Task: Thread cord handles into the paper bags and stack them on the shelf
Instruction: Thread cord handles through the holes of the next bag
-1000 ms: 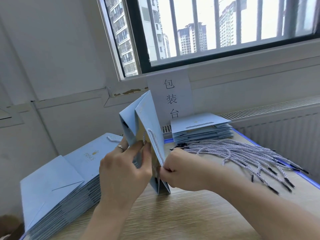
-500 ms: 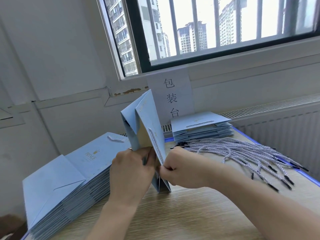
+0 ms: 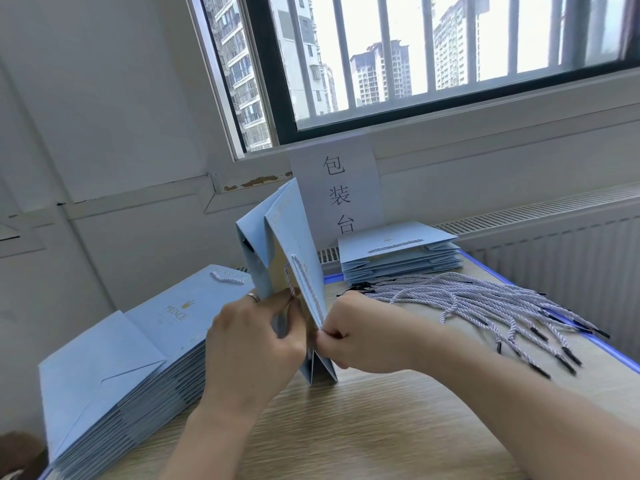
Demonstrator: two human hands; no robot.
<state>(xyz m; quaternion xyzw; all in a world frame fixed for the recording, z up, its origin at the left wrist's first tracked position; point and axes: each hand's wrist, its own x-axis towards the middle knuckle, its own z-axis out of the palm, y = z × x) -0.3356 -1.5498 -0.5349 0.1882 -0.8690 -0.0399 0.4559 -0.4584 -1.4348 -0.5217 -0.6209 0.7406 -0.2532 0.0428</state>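
A light blue paper bag [image 3: 289, 233] stands upside down on the wooden table [image 3: 363, 427], its mouth on the tabletop and its panels spread. A white twisted cord [image 3: 306, 278] lies along its right panel. My left hand [image 3: 249, 344] pinches a cord end at the inner side of that panel. My right hand [image 3: 363, 332] pinches the panel's lower edge from the right. Loose cords with black tips [image 3: 485, 303] lie in a heap to the right.
A tall stack of flat blue bags [image 3: 131, 355] lies at the left, the top one with a cord handle. A smaller stack [image 3: 398, 252] sits at the back by a paper sign [image 3: 337, 192]. A radiator runs along the right wall under the window.
My left hand has shifted slightly along the bag's inner panel while pulling the cord. The bag has tilted a little. My right hand stays at the panel's edge.
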